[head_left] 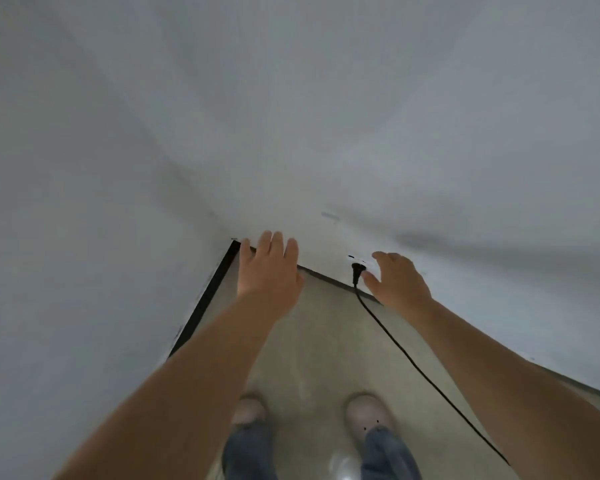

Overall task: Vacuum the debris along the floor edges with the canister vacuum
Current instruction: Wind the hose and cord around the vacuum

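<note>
The plug (358, 269) sits in the wall socket (361, 260) near the floor corner. Right hand (397, 280) hovers beside it, fingers loosely apart; left hand (269, 268) open. Plug: small, rigid; cord (413, 360) limp, so grip the body. Vacuum unseen.

Both bare forearms reach forward and down toward the black plug (357, 271) in the wall. The left hand (269, 271) is held out flat, back up, fingers straight and close together, well to the left of the plug and touching nothing that can be made out. The right hand (397, 282) sits just to the right of the plug, its grip loose: fingers (383, 256) bent over above the plug, thumb tip beside the plug's body, though whether thumb and plug actually touch cannot be told.
</note>
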Motion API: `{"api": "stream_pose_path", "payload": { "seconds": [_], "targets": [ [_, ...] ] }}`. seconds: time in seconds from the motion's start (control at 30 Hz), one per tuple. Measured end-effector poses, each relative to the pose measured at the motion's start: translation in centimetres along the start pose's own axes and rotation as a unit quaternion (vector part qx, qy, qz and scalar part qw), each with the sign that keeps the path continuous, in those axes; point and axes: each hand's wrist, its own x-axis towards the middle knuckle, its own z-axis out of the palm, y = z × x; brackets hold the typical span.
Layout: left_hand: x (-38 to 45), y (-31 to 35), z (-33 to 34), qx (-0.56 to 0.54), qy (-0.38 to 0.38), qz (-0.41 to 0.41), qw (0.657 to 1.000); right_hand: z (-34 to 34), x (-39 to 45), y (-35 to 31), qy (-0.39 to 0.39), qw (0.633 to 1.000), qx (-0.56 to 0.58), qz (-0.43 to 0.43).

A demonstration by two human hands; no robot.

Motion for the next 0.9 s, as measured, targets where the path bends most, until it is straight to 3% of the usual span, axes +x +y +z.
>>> {"api": "stream_pose_path", "payload": {
  "seconds": [0.1, 0.23, 0.33, 0.47, 0.57, 0.7, 0.9],
  "targets": [
    [3.5, -1.6, 2.5, -0.005, 0.015, 0.065, 0.998, 3.6, 2.5, -0.3, 0.038, 0.995, 0.044, 0.079],
    [8.7, -2.3, 8.6, -0.011, 0.153, 0.159, 0.975, 10.5, 6.9, 0.5, 0.062, 0.980, 0.084, 0.172],
    [12.0, -2.1, 13.6, -0.006, 0.101, 0.182, 0.978, 16.2, 10.6, 1.9, 0.042, 0.967, 0.102, 0.228],
    [15.1, -2.0, 19.8, -0.026, 0.109, 0.192, 0.975, 20.7, 14.2, 3.1, 0.101, 0.950, 0.146, 0.258],
    [16.6, -1.2, 22.1, -0.051, 0.157, 0.221, 0.961, 21.5, 16.5, 3.5, 0.153, 0.939, 0.141, 0.273],
    [18.1, -0.4, 24.4, -0.060, 0.161, 0.216, 0.961, 22.2, 17.9, 4.0, 0.202, 0.928, 0.120, 0.288],
    [17.2, -0.4, 25.3, -0.078, 0.165, 0.226, 0.957, 21.7, 17.4, 3.6, 0.204, 0.928, 0.111, 0.292]
  ]
}}
